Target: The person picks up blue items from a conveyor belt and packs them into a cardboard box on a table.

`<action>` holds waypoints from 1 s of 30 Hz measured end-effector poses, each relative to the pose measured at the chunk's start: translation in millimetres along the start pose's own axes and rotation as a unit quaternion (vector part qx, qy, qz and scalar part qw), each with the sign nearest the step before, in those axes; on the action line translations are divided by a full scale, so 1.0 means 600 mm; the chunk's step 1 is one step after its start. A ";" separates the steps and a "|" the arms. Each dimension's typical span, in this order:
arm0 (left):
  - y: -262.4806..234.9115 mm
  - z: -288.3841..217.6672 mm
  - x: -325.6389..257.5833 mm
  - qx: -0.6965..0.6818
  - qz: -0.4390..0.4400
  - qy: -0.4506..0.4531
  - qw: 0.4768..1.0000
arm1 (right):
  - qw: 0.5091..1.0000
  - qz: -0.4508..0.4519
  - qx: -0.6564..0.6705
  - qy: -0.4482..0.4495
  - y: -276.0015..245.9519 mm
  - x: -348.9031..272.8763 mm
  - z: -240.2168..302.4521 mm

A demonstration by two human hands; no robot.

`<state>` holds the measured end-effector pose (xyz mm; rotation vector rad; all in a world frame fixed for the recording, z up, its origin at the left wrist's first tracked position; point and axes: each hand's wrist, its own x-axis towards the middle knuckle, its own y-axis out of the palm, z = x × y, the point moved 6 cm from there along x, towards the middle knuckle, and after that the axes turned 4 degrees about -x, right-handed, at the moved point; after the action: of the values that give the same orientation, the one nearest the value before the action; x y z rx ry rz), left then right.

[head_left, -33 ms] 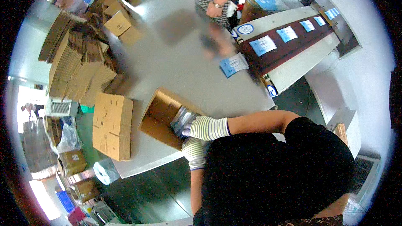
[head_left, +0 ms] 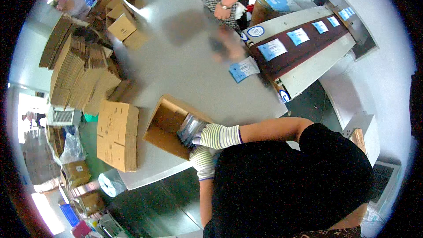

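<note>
An open cardboard box [head_left: 166, 128] lies tilted at the table's near edge, its opening toward me. Inside it, against the right side, are shiny grey-clear plastic packs [head_left: 189, 128]. My right hand [head_left: 220, 135], in a white-and-green striped glove, reaches in from the right with its fingers closed on these packs. Just below, my left hand [head_left: 202, 164], in a matching glove, is at the box's near edge; its fingers are mostly hidden behind the box wall and packs. A blue-and-white pouch [head_left: 243, 69] lies on the table beyond the box.
A conveyor [head_left: 304, 44] with several blue-and-white pouches slopes in from the right. Folded cartons [head_left: 116, 136] stand at the box's left, near tall stacks of flat cardboard [head_left: 83, 70]. Across the grey table [head_left: 176, 66] a person [head_left: 222, 11] stands by the conveyor's end.
</note>
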<state>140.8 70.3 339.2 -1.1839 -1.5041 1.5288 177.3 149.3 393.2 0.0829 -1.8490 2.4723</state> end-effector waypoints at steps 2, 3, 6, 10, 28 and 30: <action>0.018 0.010 0.005 0.079 -0.017 0.010 0.997 | 0.999 0.047 -0.001 0.005 0.012 -0.009 -0.006; 0.021 0.012 0.011 0.083 -0.034 0.039 0.995 | 0.999 0.047 -0.005 0.011 0.016 -0.013 -0.009; 0.021 0.016 0.017 0.062 -0.052 0.051 0.995 | 0.999 -0.034 0.012 0.014 0.025 -0.014 -0.011; 0.020 0.019 0.011 0.065 -0.122 0.082 0.987 | 0.997 -0.074 0.017 0.011 0.041 -0.015 -0.012; 0.006 0.053 0.045 0.023 -0.023 -0.001 0.999 | 0.967 0.003 -0.011 0.255 -0.006 -0.111 -0.327; -0.001 0.054 0.049 0.020 -0.014 0.002 1.000 | 0.951 0.061 -0.023 0.303 -0.009 -0.131 -0.399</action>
<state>99.9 85.6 333.0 -1.1391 -1.4749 1.5293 253.5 380.0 325.1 -0.7261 -1.6613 2.1655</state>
